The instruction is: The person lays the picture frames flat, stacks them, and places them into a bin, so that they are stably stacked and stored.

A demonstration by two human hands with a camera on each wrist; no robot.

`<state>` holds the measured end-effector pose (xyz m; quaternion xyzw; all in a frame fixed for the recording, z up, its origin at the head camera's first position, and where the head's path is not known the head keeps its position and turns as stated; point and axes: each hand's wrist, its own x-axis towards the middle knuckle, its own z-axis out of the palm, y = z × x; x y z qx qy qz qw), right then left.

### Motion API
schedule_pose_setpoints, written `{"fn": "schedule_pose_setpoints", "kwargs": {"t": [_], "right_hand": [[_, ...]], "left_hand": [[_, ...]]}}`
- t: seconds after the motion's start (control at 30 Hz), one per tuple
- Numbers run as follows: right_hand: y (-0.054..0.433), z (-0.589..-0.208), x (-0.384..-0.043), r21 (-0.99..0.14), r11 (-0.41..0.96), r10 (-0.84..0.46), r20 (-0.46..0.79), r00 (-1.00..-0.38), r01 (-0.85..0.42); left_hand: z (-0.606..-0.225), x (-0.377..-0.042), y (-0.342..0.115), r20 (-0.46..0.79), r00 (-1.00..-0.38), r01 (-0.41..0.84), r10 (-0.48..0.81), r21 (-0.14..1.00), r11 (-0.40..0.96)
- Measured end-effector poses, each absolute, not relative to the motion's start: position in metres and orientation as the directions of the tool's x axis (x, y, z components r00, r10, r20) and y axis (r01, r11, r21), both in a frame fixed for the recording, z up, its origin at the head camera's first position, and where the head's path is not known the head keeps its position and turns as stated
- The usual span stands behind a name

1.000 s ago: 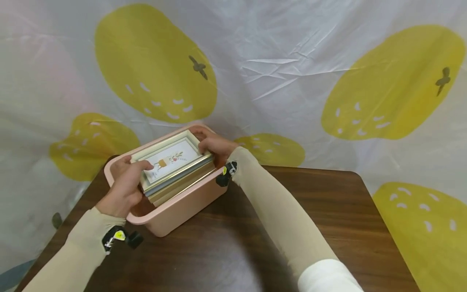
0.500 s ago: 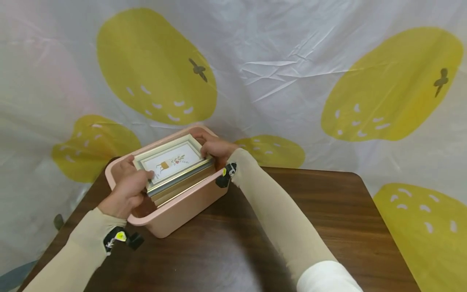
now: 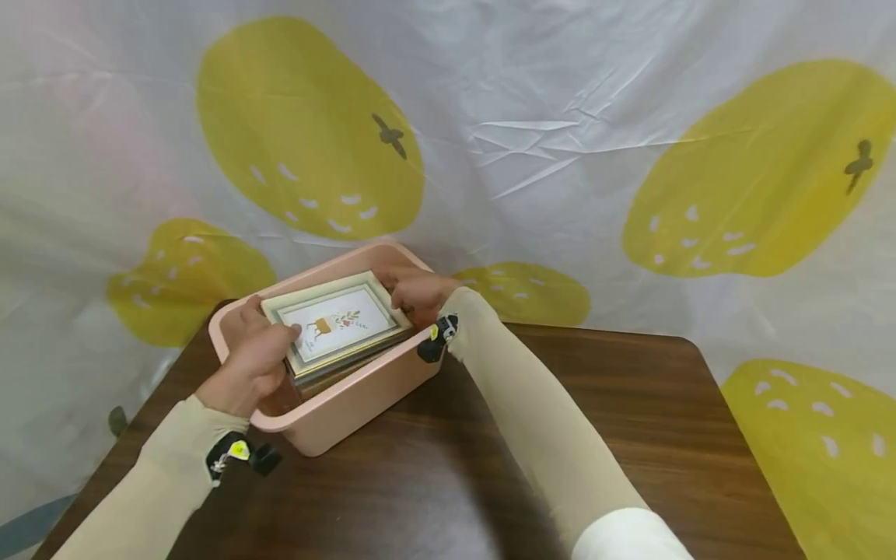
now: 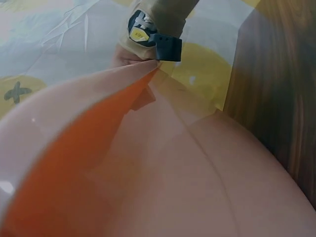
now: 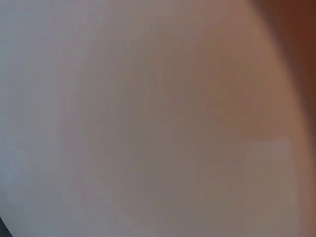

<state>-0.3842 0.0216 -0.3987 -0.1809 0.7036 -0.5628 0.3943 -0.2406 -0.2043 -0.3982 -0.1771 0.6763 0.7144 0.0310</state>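
A picture frame [image 3: 339,320] with a pale, gold-edged border and a print of an animal and leaves lies low inside a pink plastic bin [image 3: 364,398]. My left hand [image 3: 253,356] grips its left end, the thumb over the border and the other fingers hidden in the bin. At the opposite end, my right hand [image 3: 417,292] holds the frame by its edge, fingers mostly out of sight. Beneath it a brownish edge of another frame [image 3: 329,381] shows. In the left wrist view the bin's wall [image 4: 197,163] fills most of the picture; the right wrist view is a blurred pale surface.
The bin stands on a dark wooden table [image 3: 602,435] near its far left corner. Behind hangs a white cloth [image 3: 490,70] printed with yellow fruit, close to the bin's back rim.
Both hands have lowered the picture frame deeper into the bin and slightly to the right. The brown frame edges below it show less than before.
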Motion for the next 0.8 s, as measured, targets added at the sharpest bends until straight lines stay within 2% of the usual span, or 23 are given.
{"fn": "schedule_pose_setpoints", "kwargs": {"t": [0.1,0.47,0.63,0.8], "right_hand": [[0.023,-0.398,-0.383,-0.929,0.299,-0.679,-0.367,-0.636,0.217],[0.024,-0.396,-0.382,-0.951,0.278,-0.669,-0.294,-0.682,0.136],[0.021,-0.393,-0.379,-0.971,0.19,-0.684,-0.238,-0.689,0.146],[0.021,-0.386,-0.377,-0.984,0.125,-0.703,-0.18,-0.688,0.13]], "left_hand": [[-0.398,-0.242,-0.203,-0.285,-0.931,-0.278,-0.227,0.958,-0.063],[-0.396,-0.241,-0.204,-0.276,-0.917,-0.267,-0.289,0.961,-0.069],[-0.393,-0.236,-0.207,-0.234,-0.912,-0.238,-0.337,0.971,-0.029],[-0.389,-0.234,-0.21,-0.22,-0.915,-0.202,-0.339,0.975,-0.087]]}}
